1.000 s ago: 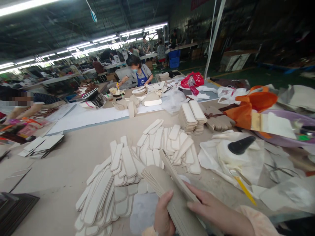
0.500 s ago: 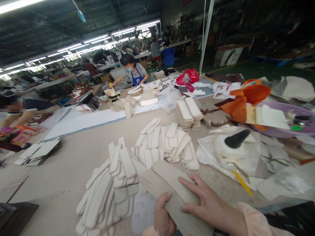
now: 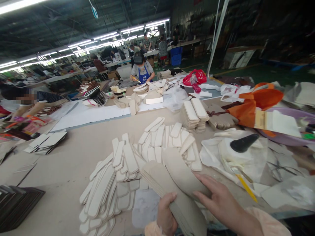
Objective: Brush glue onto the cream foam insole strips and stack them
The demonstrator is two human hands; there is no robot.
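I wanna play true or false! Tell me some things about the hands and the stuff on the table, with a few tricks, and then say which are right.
1. The left hand holds a stack of beige strips. True.
2. The right hand holds a red bag. False: it holds a loose beige strip; the red bag lies farther away.
3. A tool with a yellow handle lies to the right of the piled white strips. True.
4. The orange cloth is under the left hand. False: the orange cloth is over on the right, apart from both hands.
5. Someone farther back wears a blue apron. True.
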